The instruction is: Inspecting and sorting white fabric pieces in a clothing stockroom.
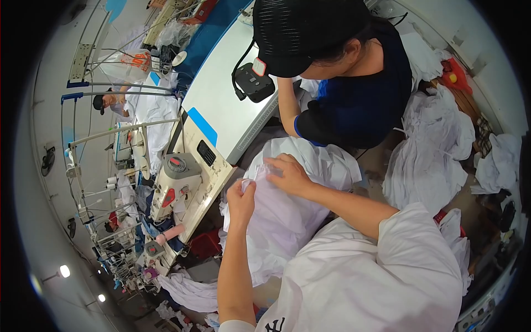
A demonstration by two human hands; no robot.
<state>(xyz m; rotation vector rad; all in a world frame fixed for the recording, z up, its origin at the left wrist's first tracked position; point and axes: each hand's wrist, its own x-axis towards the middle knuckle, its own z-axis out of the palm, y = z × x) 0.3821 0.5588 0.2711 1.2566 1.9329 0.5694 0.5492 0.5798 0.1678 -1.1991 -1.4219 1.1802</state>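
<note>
My left hand (pixel 241 201) pinches the edge of a thin white cloth (pixel 286 211) between thumb and fingers. Beside it, my right hand (pixel 292 176) reaches over the same edge, its index fingertip and thumb apart on either side of a gathered bit. Whether those fingers grip the fabric is unclear. From my hands the cloth hangs down in front of me, over more white fabric (pixel 307 155) heaped close to the table.
A co-worker in a black cap (pixel 311 37) bends over the white sewing table (pixel 232 83) just ahead. Left of my hands stands an industrial sewing machine (pixel 176 178). Piles of white garments (pixel 431 153) lie on the right. A pink bottle (pixel 170 234) sits by the machines.
</note>
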